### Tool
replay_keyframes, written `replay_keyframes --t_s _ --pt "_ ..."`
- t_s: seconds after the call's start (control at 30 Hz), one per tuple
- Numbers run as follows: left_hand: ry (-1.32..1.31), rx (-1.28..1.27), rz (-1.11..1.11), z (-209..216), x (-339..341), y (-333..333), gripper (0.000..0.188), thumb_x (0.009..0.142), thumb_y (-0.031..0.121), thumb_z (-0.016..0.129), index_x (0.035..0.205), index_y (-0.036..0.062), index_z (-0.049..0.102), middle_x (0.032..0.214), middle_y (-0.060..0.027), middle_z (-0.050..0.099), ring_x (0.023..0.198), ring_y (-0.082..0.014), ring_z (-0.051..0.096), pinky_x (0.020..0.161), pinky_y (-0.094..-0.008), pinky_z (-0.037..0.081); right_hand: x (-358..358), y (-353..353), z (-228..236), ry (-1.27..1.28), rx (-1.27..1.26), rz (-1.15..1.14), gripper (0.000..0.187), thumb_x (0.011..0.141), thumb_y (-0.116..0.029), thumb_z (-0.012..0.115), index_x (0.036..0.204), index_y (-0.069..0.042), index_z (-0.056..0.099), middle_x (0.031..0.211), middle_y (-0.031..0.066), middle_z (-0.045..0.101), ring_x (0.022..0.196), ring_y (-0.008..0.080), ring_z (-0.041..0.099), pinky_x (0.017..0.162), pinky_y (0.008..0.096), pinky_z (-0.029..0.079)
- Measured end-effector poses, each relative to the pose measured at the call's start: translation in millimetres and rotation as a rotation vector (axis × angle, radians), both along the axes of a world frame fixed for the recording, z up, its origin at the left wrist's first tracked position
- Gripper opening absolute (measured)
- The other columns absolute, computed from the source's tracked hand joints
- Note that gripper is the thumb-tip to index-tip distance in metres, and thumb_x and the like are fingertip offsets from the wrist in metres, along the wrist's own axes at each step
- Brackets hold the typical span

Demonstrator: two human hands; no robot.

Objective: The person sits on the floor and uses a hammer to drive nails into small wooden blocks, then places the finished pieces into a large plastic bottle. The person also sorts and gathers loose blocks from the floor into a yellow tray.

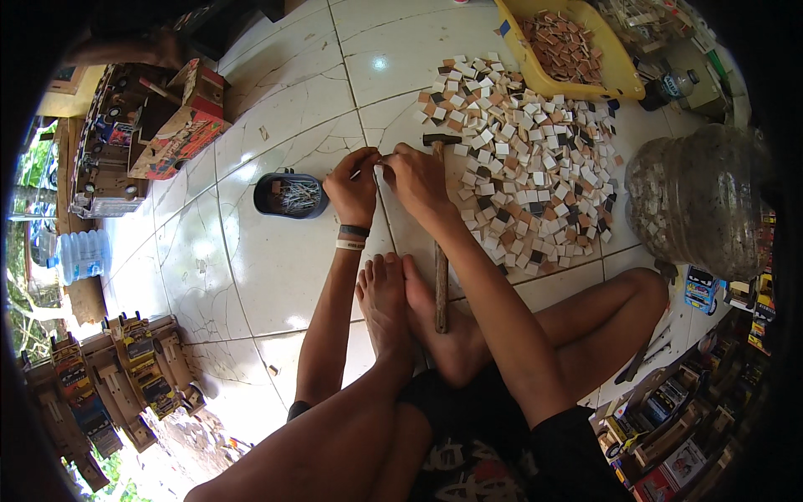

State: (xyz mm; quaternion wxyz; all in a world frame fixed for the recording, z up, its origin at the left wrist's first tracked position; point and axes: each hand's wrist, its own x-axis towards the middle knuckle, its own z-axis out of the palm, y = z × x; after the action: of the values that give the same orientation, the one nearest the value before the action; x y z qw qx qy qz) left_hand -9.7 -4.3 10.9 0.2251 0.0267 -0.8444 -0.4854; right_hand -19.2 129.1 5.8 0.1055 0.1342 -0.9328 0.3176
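My left hand and my right hand meet over the tiled floor in front of my feet, fingertips pinched close together. Whatever they pinch is too small to make out. Just left of my left hand stands a dark blue tub holding thin metal nails and a few brown bits. A hammer with a wooden handle lies beside my right hand, its head away from me and its handle end at my foot; my right forearm crosses near it. Right of the hammer spreads a heap of small square pieces, white, tan and dark.
A yellow basin of small brown wooden pieces sits far right. Nearer stand a big cloudy plastic bottle and a smaller bottle. Wooden toy trucks and a cardboard box line the left; more toys lie right.
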Motion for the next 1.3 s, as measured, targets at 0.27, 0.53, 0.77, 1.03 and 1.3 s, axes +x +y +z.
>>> replay_keyframes --t_s 0.27,0.53,0.77,1.03,1.3 --pt "0.075 0.028 0.074 -3.6 -0.4 7.0 0.006 0.088 0.005 0.078 0.092 0.0056 0.081 0.083 -0.0098 0.08 0.074 -0.0198 0.078 0.069 -0.0305 0.058 -1.8 -0.7 -2.5 0.002 0.048 0.017 0.013 0.091 -0.012 0.067 0.084 -0.003 0.073 0.089 0.0133 0.073 0.084 0.0339 0.076 0.072 0.0441 0.061" --pt "0.062 -0.004 0.103 -2.8 -1.1 8.7 0.005 0.087 0.002 0.076 0.088 0.0054 0.079 0.082 -0.0081 0.08 0.074 -0.0203 0.078 0.069 -0.0309 0.058 -2.3 -0.7 -0.4 -0.025 0.09 0.014 0.015 0.093 -0.011 0.063 0.083 -0.003 0.071 0.088 0.0145 0.075 0.083 0.0337 0.077 0.071 0.0437 0.061" --pt "0.083 -0.023 0.121 -5.4 -0.5 13.8 0.007 0.088 -0.002 0.072 0.087 0.0048 0.074 0.084 -0.0073 0.08 0.078 -0.022 0.079 0.071 -0.0321 0.058 -4.3 -2.3 -13.1 0.031 0.068 0.016 0.009 0.088 -0.011 0.07 0.083 -0.004 0.072 0.085 0.0148 0.072 0.078 0.0356 0.074 0.069 0.0455 0.059" --pt "0.074 -0.052 0.139 -1.0 2.9 17.1 0.007 0.09 0.0 0.071 0.087 0.0058 0.073 0.087 -0.0087 0.079 0.079 -0.0254 0.078 0.07 -0.0353 0.058 1.5 3.3 11.1 -0.008 0.15 -0.009 0.023 0.087 -0.013 0.075 0.108 -0.004 0.073 0.105 0.014 0.071 0.1 0.0362 0.069 0.084 0.0478 0.056" --pt "0.045 0.022 0.072 -16.6 9.7 13.8 0.012 0.09 -0.004 0.069 0.093 0.0048 0.076 0.09 -0.0118 0.079 0.079 -0.025 0.077 0.07 -0.033 0.057 149.9 45.6 49.9 -0.229 -0.2 -0.29 0.065 0.09 -0.021 0.075 0.144 0.003 0.048 0.122 0.0266 0.065 0.115 0.0456 0.063 0.093 0.0528 0.053"
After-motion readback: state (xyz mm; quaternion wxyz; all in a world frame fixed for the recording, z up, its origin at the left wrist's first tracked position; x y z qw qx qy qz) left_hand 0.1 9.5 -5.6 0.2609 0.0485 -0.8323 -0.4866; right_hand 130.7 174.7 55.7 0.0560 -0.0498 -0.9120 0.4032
